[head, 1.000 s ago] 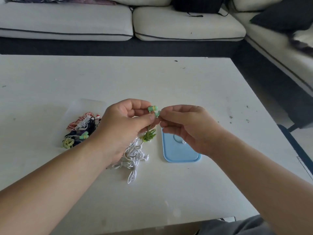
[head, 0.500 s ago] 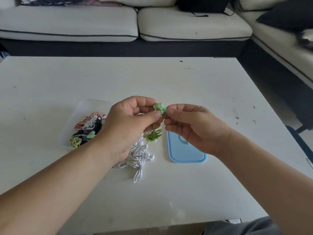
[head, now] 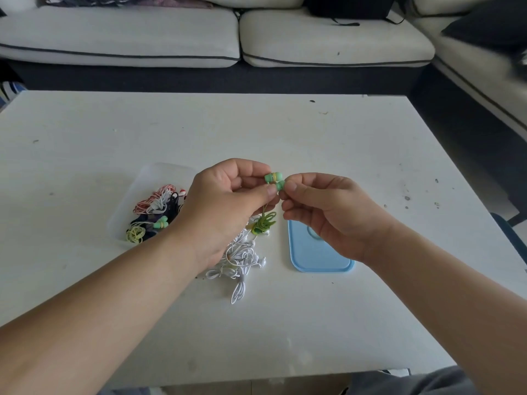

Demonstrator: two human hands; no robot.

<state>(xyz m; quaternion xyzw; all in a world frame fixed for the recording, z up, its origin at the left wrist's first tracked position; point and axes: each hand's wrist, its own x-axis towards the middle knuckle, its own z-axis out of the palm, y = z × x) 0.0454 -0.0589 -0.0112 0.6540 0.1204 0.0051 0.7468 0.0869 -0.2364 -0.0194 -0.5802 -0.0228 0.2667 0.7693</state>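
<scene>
Head view: both hands are raised above the white bench, meeting at a pair of green earbuds. The left hand pinches the earbuds between thumb and forefinger, its other fingers curled. The right hand pinches the lower bud from the other side with its fingertips. The green cable hangs from the left hand in a loose coil over a tangle of white earphones on the bench.

To the left, a clear box holds several wound bundles in red-white, dark and yellow-green. A blue lid lies flat just right of the white tangle.

The step in hand looks like lining up the two buds so the green set is tidy for packing. The next move likely calls for keeping the buds pinched together, gathering the dangling coil so it does not snag the white tangle, and carrying the bundle left to the box.

No brand, label or writing can be read on the buds, lid or box.
</scene>
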